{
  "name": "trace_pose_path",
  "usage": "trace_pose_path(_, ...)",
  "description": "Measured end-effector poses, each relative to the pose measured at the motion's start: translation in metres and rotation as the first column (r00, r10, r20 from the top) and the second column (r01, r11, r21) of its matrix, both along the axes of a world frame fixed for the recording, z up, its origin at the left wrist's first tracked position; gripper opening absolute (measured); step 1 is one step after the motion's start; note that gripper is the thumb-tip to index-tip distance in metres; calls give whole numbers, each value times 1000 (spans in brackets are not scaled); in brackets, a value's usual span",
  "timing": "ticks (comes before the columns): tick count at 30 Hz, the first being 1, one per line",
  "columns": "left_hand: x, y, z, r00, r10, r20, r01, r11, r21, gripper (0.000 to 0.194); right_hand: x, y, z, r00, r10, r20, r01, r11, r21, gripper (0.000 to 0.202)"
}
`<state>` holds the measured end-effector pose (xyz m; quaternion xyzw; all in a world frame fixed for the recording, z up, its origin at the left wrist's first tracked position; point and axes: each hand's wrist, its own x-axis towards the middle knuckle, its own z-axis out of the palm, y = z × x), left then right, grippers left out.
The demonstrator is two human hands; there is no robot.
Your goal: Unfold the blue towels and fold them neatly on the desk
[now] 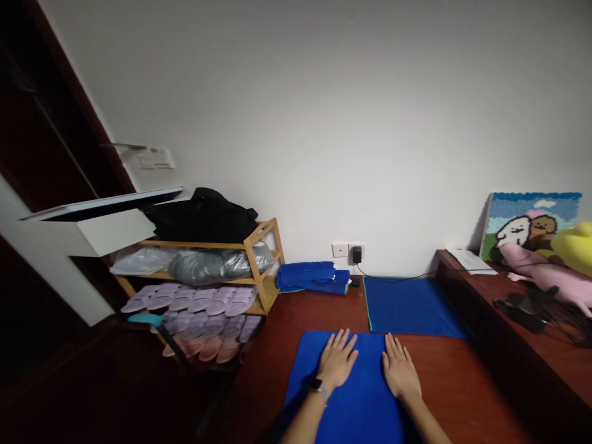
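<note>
A blue cloth (356, 394) lies spread flat on the reddish-brown table (444, 382) in front of me. My left hand (337, 361) rests palm down on it, fingers spread, with a watch on the wrist. At the cloth's right edge my right hand (400, 370) also lies flat, fingers stretched forward and holding nothing. Just beyond, a second blue cloth (411, 305) with a green edge is laid out near the wall. Folded blue cloths (309, 276) are stacked at the table's back left corner.
A wooden rack (252, 265) on the left carries a black bag (203, 216), plastic-wrapped items and rows of slippers (222, 302). A plugged-in adapter (356, 254) trails a cable rightward. The raised surface at right holds a pink plush toy (541, 271) and a dog picture (527, 225).
</note>
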<state>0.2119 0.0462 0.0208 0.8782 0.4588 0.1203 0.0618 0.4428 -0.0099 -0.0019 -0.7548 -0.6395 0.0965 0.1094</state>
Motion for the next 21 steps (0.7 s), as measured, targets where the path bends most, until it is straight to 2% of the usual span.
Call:
trace_pose_path(3,-53,14,0,988,140,-59,-140,990,6,59,-1,-1,2,1000,-11,3,11,1000,-5,70)
trace_pose_path(6,-84,29,3,979,183,-86,-184,983,6,60,-3,-3,5,1000,-21,21,21,1000,-18,71)
trace_pose_path(8,-88,37,6,979,178,-96,-179,984,-1,60,-3,-3,7,999,-19,39,20,999,-32,71)
trace_pose_path(12,-81,43,10,979,180,-99,-182,983,-13,60,-4,-3,10,997,-14,72,19,998,-59,71)
trace_pose_path(19,-88,34,19,974,199,-107,-200,980,-4,59,-2,2,11,998,-17,56,22,996,-87,68)
trace_pose_path(21,-82,27,24,975,201,-99,-200,980,19,59,-1,3,12,999,-17,38,21,995,-97,68)
